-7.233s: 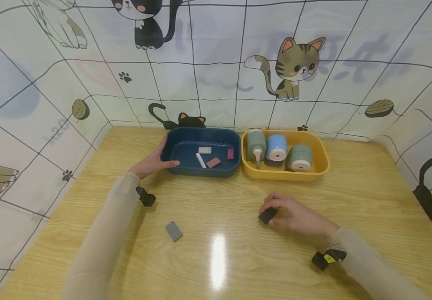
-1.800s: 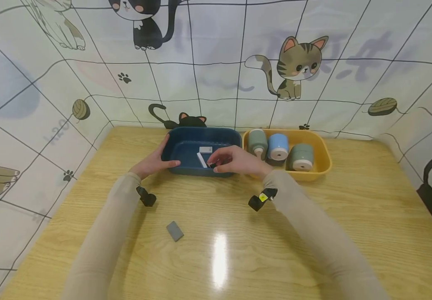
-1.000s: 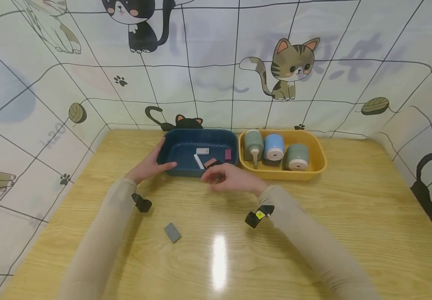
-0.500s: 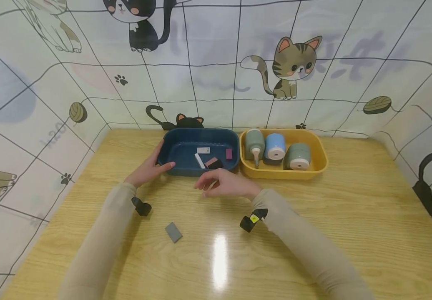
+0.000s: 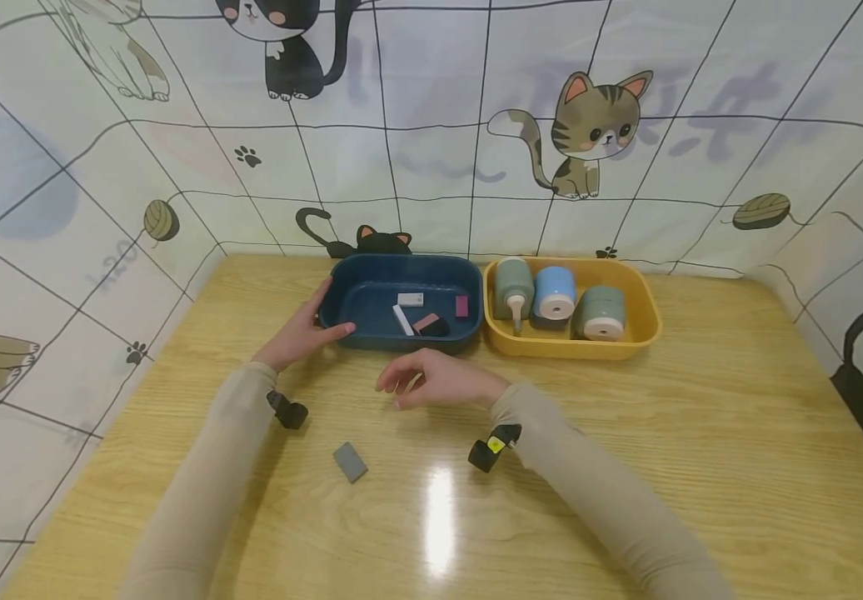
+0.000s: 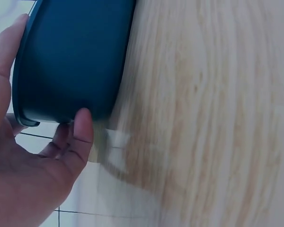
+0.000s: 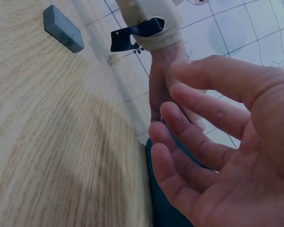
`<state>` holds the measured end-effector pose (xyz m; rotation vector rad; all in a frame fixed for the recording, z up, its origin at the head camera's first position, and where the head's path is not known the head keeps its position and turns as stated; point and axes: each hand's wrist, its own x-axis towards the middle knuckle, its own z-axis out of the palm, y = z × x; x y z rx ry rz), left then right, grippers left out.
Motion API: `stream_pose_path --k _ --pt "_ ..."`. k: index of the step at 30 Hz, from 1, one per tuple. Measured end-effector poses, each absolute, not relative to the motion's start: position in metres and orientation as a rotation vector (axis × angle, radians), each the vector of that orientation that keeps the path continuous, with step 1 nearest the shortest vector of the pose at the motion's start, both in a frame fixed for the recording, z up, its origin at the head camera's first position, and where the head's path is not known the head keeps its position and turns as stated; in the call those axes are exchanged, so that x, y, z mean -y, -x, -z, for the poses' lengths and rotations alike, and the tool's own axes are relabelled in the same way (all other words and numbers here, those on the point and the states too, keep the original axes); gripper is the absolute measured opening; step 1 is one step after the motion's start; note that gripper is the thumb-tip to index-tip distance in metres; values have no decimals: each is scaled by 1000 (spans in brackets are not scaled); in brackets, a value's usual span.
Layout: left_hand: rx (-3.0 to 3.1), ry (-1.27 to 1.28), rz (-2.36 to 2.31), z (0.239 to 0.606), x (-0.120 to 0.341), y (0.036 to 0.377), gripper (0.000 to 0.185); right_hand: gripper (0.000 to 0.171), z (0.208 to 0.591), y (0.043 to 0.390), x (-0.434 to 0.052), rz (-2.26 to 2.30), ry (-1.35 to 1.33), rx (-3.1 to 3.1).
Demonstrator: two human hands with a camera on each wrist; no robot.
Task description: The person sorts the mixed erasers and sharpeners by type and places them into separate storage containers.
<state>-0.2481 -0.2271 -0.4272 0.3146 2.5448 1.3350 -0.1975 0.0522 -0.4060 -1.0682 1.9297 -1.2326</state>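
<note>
My left hand (image 5: 295, 336) grips the left end of a navy blue bin (image 5: 371, 342), thumb at the front rim and fingers round the end wall. In the left wrist view the fingers lie against the bin's side. The right hand (image 5: 442, 380) is in front of the bin, above the table, fingers loosely bent and holding nothing. A black rectangular block (image 5: 435, 327) lies in the bin, partly over a pink block (image 5: 424, 320). Beside them are two white blocks (image 5: 411, 299) and a magenta one (image 5: 461, 307). On the table lies a grey rectangular block (image 5: 351, 462), nearer the front.
A yellow bin (image 5: 574, 350) stands right beside the navy one. It holds a green pump bottle (image 5: 514, 287), a blue rounded container (image 5: 555, 287) and a green one (image 5: 602, 310). A cat-printed cloth (image 5: 431, 167) rises behind the wooden table (image 5: 701, 400).
The right hand carried the black block from the table into the navy bin, let go of it, then drew back toward the front left. The left hand has stayed on the bin.
</note>
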Motion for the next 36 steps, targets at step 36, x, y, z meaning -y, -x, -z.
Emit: stream_pose_path --k 36 --pt "-2267 -207 -1541 422 234 246 96 51 425 173 -9 1001 1181 -1901"
